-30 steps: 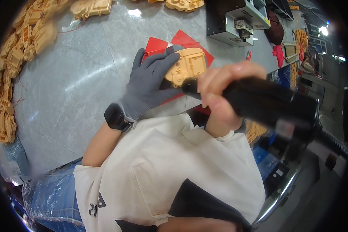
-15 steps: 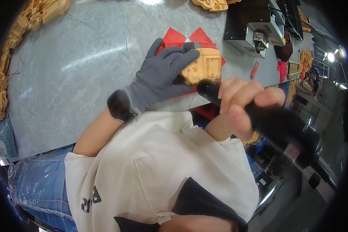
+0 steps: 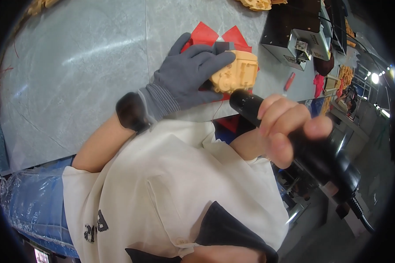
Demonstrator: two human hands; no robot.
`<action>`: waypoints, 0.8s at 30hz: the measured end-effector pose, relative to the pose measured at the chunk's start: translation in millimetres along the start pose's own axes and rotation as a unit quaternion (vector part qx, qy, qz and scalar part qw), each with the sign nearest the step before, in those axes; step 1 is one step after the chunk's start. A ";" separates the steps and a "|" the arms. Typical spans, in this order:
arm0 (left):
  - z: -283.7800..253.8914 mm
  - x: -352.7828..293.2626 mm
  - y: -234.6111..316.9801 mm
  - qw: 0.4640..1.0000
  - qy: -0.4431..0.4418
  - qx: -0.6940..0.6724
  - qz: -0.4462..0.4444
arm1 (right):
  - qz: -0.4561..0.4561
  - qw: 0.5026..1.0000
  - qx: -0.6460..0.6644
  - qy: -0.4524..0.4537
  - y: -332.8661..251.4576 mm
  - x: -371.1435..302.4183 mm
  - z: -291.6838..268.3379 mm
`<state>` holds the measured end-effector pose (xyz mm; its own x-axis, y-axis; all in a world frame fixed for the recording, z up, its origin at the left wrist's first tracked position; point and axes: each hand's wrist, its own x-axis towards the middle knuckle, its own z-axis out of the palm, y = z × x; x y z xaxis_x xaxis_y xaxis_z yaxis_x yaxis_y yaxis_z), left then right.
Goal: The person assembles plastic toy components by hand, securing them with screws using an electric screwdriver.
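Observation:
In a grey glove, my left hand (image 3: 180, 74) is closed round a tan moulded plastic part (image 3: 242, 72) at the table's near edge. Red pointed flaps (image 3: 205, 33) and a dark grey block (image 3: 224, 46) show just behind the part. My bare right hand (image 3: 289, 125) grips a black corded handheld power tool (image 3: 327, 162). Its blunt cylindrical end points at the part's lower right edge; whether they touch I cannot tell. The tool's cable trails off to the lower right.
A black and silver bench machine (image 3: 294, 35) stands at the back right, with a red-handled tool (image 3: 289, 81) in front of it. More tan plastic parts (image 3: 256, 4) lie along the far edge. The grey marble-patterned table (image 3: 83, 83) stretches to the left.
The view has shifted slightly, so the part and both hands appear a little further right. Both grips stay the same, and the tool's end remains close to the part.

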<state>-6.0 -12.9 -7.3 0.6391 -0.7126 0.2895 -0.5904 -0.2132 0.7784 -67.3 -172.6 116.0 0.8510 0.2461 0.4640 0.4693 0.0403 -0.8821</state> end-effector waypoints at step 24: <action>8.2 -5.0 -3.5 0.999 0.026 0.023 0.003 | 0.011 0.998 -0.008 0.055 6.1 3.1 14.5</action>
<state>-11.2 -14.0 -16.0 0.6602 -0.6780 0.3232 -0.6148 -0.2406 0.7510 -65.2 -157.6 110.9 0.8811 0.1398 0.4517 0.4536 0.0198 -0.8910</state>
